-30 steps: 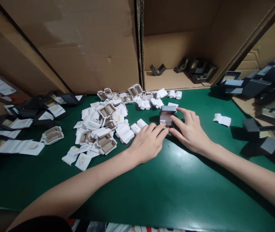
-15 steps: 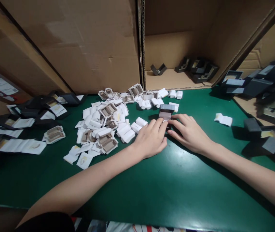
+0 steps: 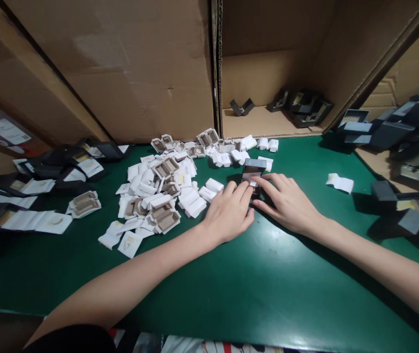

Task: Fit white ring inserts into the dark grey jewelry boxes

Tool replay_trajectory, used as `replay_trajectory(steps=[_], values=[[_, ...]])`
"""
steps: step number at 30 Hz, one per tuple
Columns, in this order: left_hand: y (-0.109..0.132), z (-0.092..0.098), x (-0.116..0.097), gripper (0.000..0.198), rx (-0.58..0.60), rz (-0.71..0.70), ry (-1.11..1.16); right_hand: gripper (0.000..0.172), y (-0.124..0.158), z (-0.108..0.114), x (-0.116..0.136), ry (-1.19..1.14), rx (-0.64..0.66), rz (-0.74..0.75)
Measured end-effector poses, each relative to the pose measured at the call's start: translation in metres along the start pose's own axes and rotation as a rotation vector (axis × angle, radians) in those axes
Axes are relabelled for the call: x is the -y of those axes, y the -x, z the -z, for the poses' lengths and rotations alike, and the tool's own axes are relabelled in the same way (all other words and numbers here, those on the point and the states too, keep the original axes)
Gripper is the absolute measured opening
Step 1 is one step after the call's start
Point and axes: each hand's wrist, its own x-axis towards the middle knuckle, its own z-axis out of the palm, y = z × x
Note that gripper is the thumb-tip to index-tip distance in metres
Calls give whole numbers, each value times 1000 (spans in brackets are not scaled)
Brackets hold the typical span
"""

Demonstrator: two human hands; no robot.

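Observation:
A small dark grey box (image 3: 252,169) with its lid up stands on the green table (image 3: 253,284). Both my hands meet at its front. My left hand (image 3: 229,212) has its fingers bent onto the white insert in the box's near edge. My right hand (image 3: 286,201) grips the box's right side and front, fingers curled round it. A heap of white and tan paper inserts (image 3: 161,191) lies just left of my left hand.
Open dark boxes with white cards (image 3: 33,191) lie at the left edge; more dark boxes (image 3: 404,147) pile up at the right. A cardboard carton (image 3: 268,122) behind holds several dark boxes (image 3: 301,105). One white insert (image 3: 339,182) lies alone at the right.
The box's lid has tipped open and back. Both hands have closed in on the box's front, fingertips now pressing at the white insert inside.

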Motion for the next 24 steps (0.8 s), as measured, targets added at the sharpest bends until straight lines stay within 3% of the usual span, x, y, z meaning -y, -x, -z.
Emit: replay_trajectory(steps=[12,19,24], values=[[-1,2,1,39,15,-23,3,50,-8,-4,3,120,-17,-22],[-3,1,2,49,0,65,43,52,-7,-6,4,135,-12,-20],[-12,3,8,40,41,65,76,47,-7,-6,6,140,-18,-28]])
